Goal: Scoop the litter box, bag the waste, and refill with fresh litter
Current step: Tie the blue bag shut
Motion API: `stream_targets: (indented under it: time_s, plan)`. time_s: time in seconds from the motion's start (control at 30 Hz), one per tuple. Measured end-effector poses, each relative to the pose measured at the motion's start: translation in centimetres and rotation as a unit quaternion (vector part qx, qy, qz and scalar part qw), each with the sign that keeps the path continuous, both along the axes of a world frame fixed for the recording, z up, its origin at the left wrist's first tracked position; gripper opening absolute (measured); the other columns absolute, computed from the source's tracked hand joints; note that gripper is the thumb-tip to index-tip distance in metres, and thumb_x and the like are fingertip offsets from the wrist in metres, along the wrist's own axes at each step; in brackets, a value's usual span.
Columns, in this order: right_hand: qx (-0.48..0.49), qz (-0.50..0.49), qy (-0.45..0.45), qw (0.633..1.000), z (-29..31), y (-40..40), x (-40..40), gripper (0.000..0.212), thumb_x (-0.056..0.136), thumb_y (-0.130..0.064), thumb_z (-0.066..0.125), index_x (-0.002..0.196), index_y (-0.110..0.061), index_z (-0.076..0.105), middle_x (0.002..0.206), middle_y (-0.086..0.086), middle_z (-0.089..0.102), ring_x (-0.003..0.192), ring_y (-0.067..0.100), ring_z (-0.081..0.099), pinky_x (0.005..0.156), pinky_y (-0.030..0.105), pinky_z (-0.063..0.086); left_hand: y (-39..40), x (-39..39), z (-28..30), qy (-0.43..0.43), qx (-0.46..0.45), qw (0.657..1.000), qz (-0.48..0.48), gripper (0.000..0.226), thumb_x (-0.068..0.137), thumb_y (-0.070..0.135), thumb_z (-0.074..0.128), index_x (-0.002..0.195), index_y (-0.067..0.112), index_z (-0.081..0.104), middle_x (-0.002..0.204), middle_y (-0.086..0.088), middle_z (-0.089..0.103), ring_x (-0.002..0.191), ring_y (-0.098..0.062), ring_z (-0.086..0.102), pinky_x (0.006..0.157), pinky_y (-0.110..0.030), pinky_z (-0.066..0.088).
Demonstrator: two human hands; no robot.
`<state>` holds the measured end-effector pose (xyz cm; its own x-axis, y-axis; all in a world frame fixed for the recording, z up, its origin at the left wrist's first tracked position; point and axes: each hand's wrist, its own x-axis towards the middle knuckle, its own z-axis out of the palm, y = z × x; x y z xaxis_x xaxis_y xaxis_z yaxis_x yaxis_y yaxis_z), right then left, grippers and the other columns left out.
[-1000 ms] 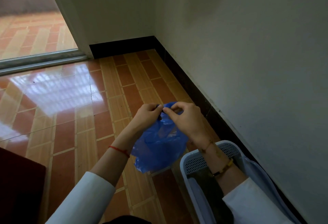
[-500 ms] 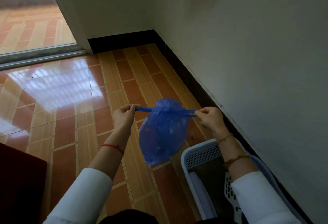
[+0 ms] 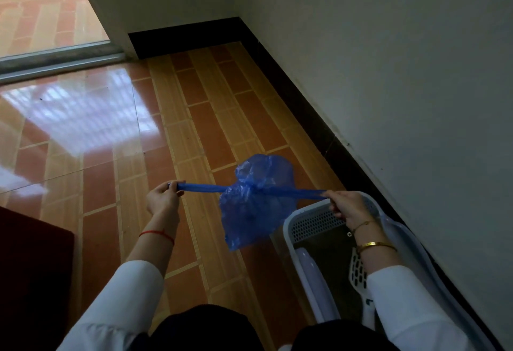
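- Two white sleeves come up from the bottom edge, with dark-clothed knees between them.
- Right of the knees, against the wall's dark skirting, sits the litter box (image 3: 302, 228), white with a perforated step at its far end; a white slotted scoop (image 3: 357, 270) lies inside it, partly hidden by the right forearm.
- Left of the litter box, a dark red mat (image 3: 33, 267) covers the floor edge.
- Above the litter box's far rim, the right hand (image 3: 347, 206) pinches one stretched handle of the blue bag (image 3: 258, 206) in curled fingers.
- The bag hangs in the air just left of the litter box, knotted at its neck, handles pulled out to both sides.
- Further left of the box, the left hand (image 3: 163, 198) pinches the other handle, taut.
- Beyond the box, glossy brick-patterned tiles (image 3: 211, 117) run to a door track (image 3: 55, 61).
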<state>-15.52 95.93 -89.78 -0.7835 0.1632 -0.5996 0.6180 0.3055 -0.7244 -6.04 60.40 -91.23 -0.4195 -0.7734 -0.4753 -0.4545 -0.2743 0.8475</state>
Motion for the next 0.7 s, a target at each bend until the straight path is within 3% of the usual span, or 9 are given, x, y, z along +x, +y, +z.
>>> stream_targets:
  time_s: [0.1, 0.23, 0.37, 0.5, 0.6, 0.7]
  plan:
    - [-0.001, -0.002, 0.003, 1.000, 0.0, 0.0, -0.2, 0.008, 0.085, -0.013, 0.068, 0.087, -0.006, 0.065, 0.065, 0.004, 0.053, 0.052, 0.011, 0.047, 0.038, 0.017, 0.034, -0.3, 0.0, 0.0, 0.009, 0.008, 0.999, 0.037, 0.019, 0.094, 0.016, 0.056, 0.080, 0.019, 0.070, 0.096, -0.001, 0.066, 0.085, -0.011, 0.064, 0.084, -0.031, 0.053]
    - [-0.001, -0.006, 0.014, 1.000, 0.1, 0.1, -0.2, 0.006, 0.087, -0.013, 0.065, 0.087, -0.007, 0.065, 0.068, 0.005, 0.054, 0.055, 0.011, 0.048, 0.043, 0.018, 0.037, -0.2, 0.1, 0.3, 0.033, 0.035, 0.998, 0.039, 0.018, 0.094, 0.015, 0.054, 0.082, 0.015, 0.068, 0.107, -0.008, 0.065, 0.098, -0.019, 0.064, 0.089, -0.033, 0.053]
    - [-0.026, 0.013, 0.055, 0.998, 1.3, 0.1, -1.0, 0.008, 0.091, -0.015, 0.061, 0.093, -0.008, 0.063, 0.085, 0.008, 0.060, 0.072, 0.015, 0.058, 0.057, 0.025, 0.049, -0.1, -0.6, 1.9, 0.103, 0.034, 0.993, -0.049, 0.021, 0.099, 0.016, 0.045, 0.092, 0.012, 0.064, 0.115, -0.013, 0.061, 0.101, -0.023, 0.062, 0.081, -0.030, 0.053]
    - [-0.090, 0.046, 0.100, 0.990, 3.8, -1.7, -1.9, 0.017, 0.096, -0.016, 0.052, 0.085, -0.009, 0.062, 0.095, 0.012, 0.065, 0.090, 0.023, 0.063, 0.081, 0.038, 0.055, 0.5, -1.5, 4.3, 0.175, 0.004, 0.969, -0.173, 0.024, 0.102, 0.020, 0.039, 0.103, 0.012, 0.062, 0.119, -0.014, 0.059, 0.102, -0.023, 0.062, 0.080, -0.028, 0.052]
    - [-0.100, 0.100, 0.151, 0.978, 5.8, -3.8, -2.3, 0.024, 0.098, -0.018, 0.048, 0.081, -0.009, 0.062, 0.087, 0.009, 0.064, 0.085, 0.017, 0.060, 0.076, 0.031, 0.049, 2.3, -2.4, 6.8, 0.199, -0.004, 0.941, -0.273, 0.025, 0.102, 0.021, 0.039, 0.104, 0.017, 0.064, 0.115, -0.011, 0.059, 0.108, -0.026, 0.060, 0.082, -0.030, 0.053]
    - [-0.115, 0.167, 0.185, 0.962, 7.2, -6.0, -2.4, 0.015, 0.096, -0.015, 0.051, 0.091, -0.010, 0.064, 0.087, 0.005, 0.064, 0.085, 0.014, 0.061, 0.077, 0.025, 0.048, 4.5, -3.2, 9.1, 0.194, -0.031, 0.903, -0.382, 0.026, 0.101, 0.021, 0.042, 0.109, 0.021, 0.066, 0.107, -0.007, 0.061, 0.100, -0.022, 0.061, 0.088, -0.035, 0.053]
